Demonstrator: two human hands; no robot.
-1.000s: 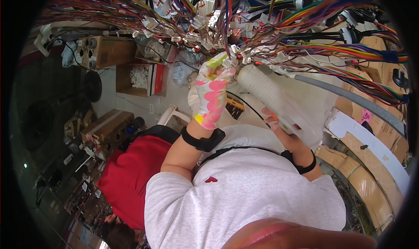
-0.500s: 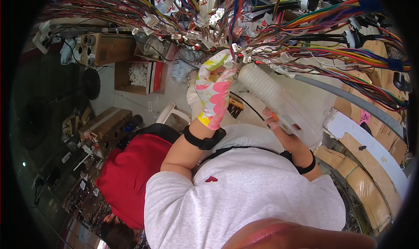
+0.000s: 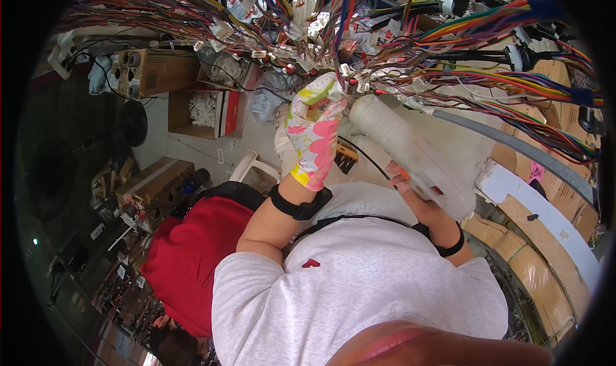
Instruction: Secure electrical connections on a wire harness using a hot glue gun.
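Observation:
My left hand (image 3: 313, 138), in a white glove with pink and yellow flowers, is raised before the hanging wires. Its fingertips pinch a small white connector (image 3: 336, 92) at the lower end of a wire bundle (image 3: 347, 29). My bare right hand (image 3: 406, 185) is wrapped round a bulky, pale translucent tool (image 3: 443, 176) with a ribbed barrel (image 3: 382, 120) and orange parts by my fingers. The barrel points up and left toward the connector, a short way from my glove. The tool's body hides part of my right hand.
Dense coloured wires (image 3: 500, 32) with white connectors spread across the top. A grey curved bar (image 3: 513, 141) and cardboard (image 3: 539, 237) lie to the right. Boxes (image 3: 157, 74), a white chair (image 3: 251, 167) and a black cable (image 3: 364, 151) are left and below. Someone in red (image 3: 192, 257) is at my left.
The tool in my right hand has shifted slightly right and downward, its barrel turning a little. My left hand has moved a touch left, still pinching the connector.

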